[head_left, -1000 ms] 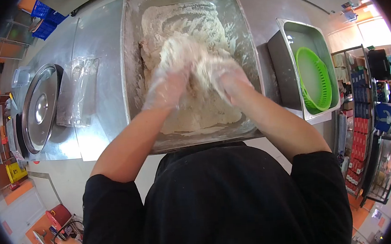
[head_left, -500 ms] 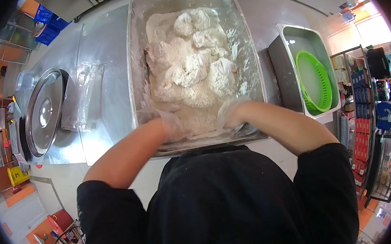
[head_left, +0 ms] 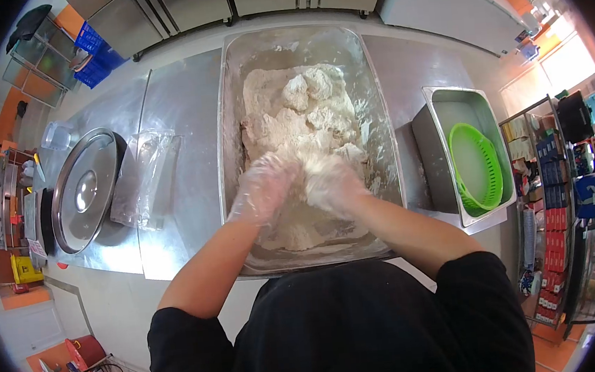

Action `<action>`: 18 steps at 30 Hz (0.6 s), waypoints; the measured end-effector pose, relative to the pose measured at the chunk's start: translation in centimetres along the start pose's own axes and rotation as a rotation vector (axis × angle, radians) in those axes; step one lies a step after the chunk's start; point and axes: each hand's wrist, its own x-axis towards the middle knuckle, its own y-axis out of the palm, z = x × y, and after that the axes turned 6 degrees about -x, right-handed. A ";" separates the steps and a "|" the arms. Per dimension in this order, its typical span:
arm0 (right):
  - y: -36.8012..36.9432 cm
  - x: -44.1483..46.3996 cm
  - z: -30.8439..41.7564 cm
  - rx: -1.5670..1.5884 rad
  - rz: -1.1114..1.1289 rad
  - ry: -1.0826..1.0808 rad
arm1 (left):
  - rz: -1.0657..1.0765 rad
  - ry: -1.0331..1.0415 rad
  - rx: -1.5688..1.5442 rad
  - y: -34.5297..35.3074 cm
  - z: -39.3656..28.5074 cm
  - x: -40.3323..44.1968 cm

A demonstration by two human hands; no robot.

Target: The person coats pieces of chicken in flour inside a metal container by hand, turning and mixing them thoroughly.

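A large metal tray (head_left: 225, 150) holds pale flour (head_left: 294, 232) and several flour-coated pieces (head_left: 317, 84) heaped in its middle and far part. My left hand (head_left: 267, 185), in a clear plastic glove, is at the near left side of the heap. On the right, my gloved right hand (head_left: 332, 185) touches the near edge of the heap, close to the left hand. The fingers of both hands are smeared by motion and partly covered in flour, so what they grip, if anything, cannot be made out.
To the left lie clear plastic bags (head_left: 144, 177) and a round steel lid (head_left: 87, 192), with a small clear container (head_left: 57, 136) behind. At right, a deep metal pan (head_left: 426, 151) holds a green basket (head_left: 476, 165). Steel cabinets and a white freezer (head_left: 447, 6) stand beyond.
My hands were in the heap, then drew back to the tray's near edge, and are now forward at the heap again. The view has tilted up, showing more of the cabinets.
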 end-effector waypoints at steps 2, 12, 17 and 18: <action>-2.2 -0.2 -1.1 -0.040 -0.193 0.131 | -0.017 0.005 0.195 -0.4 0.5 0.7; -0.4 2.0 0.4 0.699 -0.405 0.756 | 0.288 -0.488 -0.796 2.2 0.2 3.5; 1.5 2.5 0.8 1.202 -0.299 0.424 | 0.049 -0.379 -1.049 4.2 -1.2 2.2; 0.8 1.9 1.2 1.289 -0.233 0.395 | 0.009 -0.405 -1.057 3.3 -1.8 2.3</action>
